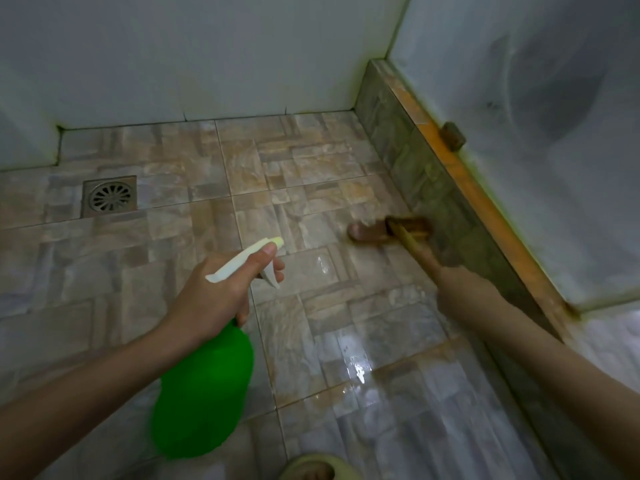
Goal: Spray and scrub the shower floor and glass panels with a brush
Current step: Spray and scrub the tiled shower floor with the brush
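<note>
the step in hand looks like scrubbing the shower floor (311,161) along its right edge: the brush (408,230) sits head-down on the tile just beside the low tiled curb (415,168) under the glass panel (536,168). to do it well, press the bristles flat, work short overlapping strokes into the grout and curb joint, and mist ahead of the brush, since the wet sheen (356,358) lies nearer than the head. the right hand (460,289), blurred, is wrapped round the wooden handle; single fingers can't be made out. the left hand (214,292) grips the neck of the green spray bottle (204,393), fingers curled at the white trigger (272,277), nozzle aimed toward the brush.
</note>
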A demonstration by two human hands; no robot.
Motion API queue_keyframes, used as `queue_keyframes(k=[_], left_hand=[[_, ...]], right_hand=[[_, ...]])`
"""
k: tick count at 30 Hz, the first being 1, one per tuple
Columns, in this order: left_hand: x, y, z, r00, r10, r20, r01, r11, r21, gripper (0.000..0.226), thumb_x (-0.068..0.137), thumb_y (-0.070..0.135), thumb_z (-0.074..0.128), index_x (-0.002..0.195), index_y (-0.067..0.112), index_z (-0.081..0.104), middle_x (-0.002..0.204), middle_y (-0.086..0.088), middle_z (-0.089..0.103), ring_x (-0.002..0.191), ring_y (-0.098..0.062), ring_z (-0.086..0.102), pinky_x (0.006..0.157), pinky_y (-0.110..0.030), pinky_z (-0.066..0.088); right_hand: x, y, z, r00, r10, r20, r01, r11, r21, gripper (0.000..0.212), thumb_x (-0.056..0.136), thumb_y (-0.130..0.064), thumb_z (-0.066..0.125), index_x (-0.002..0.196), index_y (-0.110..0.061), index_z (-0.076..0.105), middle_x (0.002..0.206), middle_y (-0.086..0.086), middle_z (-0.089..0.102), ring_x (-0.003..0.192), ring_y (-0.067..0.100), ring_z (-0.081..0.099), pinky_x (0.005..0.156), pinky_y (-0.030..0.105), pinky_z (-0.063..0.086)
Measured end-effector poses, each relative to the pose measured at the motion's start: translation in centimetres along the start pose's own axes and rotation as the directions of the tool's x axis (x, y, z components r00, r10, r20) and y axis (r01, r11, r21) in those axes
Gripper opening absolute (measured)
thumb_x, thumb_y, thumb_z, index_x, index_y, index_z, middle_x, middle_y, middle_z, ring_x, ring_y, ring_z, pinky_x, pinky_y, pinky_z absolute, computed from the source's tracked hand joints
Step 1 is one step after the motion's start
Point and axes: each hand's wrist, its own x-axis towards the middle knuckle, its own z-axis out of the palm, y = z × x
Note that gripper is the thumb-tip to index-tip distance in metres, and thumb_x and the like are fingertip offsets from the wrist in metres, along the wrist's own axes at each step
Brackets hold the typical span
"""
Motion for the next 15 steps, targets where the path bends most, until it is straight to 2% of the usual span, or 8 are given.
queue_keyframes(k=[2,5,8,9,12,13,15], left_hand=[[-0.5,0.0,0.6,0.999,-0.007,0.033,0.006,1.0,0.023,0.055,0.079,0.073,0.054,0.091,0.025,0.078,0.096,0.008,0.078,0.04,-0.027,0.049,0.043,-0.024,0.045],[-1.0,-0.2,1.5,0.998,-0.011,0.069,0.008,0.999,0.048,0.058,0.072,0.077,0.05,0.084,0.028,0.078,0.094,0.009,0.078,0.038,-0.024,0.05,0.044,-0.024,0.046],[-1.1,-0.2,1.7,0.997,-0.009,0.079,0.007,1.0,0.029,0.053,0.073,0.076,0.05,0.083,0.032,0.078,0.091,0.006,0.079,0.037,-0.022,0.05,0.042,-0.022,0.044],[-1.0,-0.1,1.7,0.997,-0.009,0.082,0.007,1.0,0.024,0.053,0.073,0.076,0.051,0.084,0.032,0.078,0.09,0.004,0.079,0.037,-0.022,0.05,0.042,-0.021,0.044],[-1.1,-0.2,2.2,0.993,-0.007,0.117,0.003,0.999,0.035,0.057,0.075,0.076,0.051,0.087,0.027,0.079,0.094,0.002,0.078,0.039,-0.024,0.051,0.043,-0.021,0.044],[-1.2,-0.2,2.4,0.992,-0.009,0.127,0.003,0.999,0.045,0.058,0.075,0.076,0.051,0.085,0.026,0.079,0.096,0.004,0.078,0.039,-0.024,0.051,0.043,-0.022,0.044],[-1.6,-0.4,2.9,0.989,-0.003,0.149,-0.007,0.997,0.071,0.059,0.075,0.078,0.05,0.08,0.026,0.078,0.097,0.003,0.078,0.038,-0.024,0.052,0.044,-0.024,0.044]], right_hand=[[2.7,0.1,-0.1,0.998,0.033,-0.062,-0.03,0.999,0.035,0.094,0.088,0.002,0.04,0.148,-0.046,-0.014,0.073,0.008,0.053,0.058,0.024,0.057,0.045,0.031,0.042],[0.2,1.4,-0.7,1.0,0.014,-0.007,-0.014,0.999,0.048,0.099,0.088,0.004,0.04,0.143,-0.055,-0.018,0.073,0.007,0.053,0.051,0.019,0.052,0.041,0.027,0.038],[-6.1,1.4,0.3,0.992,0.023,0.125,-0.03,0.998,0.051,0.107,0.089,0.003,0.043,0.129,-0.063,-0.031,0.075,0.003,0.054,0.051,0.013,0.057,0.045,0.024,0.05],[-6.2,1.1,0.7,0.994,0.022,0.107,-0.027,0.999,0.044,0.106,0.089,0.003,0.044,0.129,-0.062,-0.031,0.073,0.003,0.054,0.05,0.012,0.058,0.043,0.023,0.05],[-2.2,0.9,1.1,0.999,0.035,-0.016,-0.034,0.999,0.034,0.101,0.088,0.005,0.041,0.142,-0.052,-0.023,0.065,0.003,0.048,0.047,0.015,0.049,0.037,0.026,0.036],[-1.3,0.9,0.9,0.999,0.043,-0.021,-0.042,0.999,0.023,0.098,0.089,0.005,0.04,0.145,-0.05,-0.019,0.066,0.004,0.048,0.049,0.016,0.049,0.038,0.027,0.035],[-2.4,1.7,0.4,1.0,0.021,0.005,-0.021,1.0,0.01,0.099,0.09,0.004,0.039,0.141,-0.055,-0.021,0.07,0.005,0.052,0.053,0.018,0.053,0.042,0.028,0.042]])
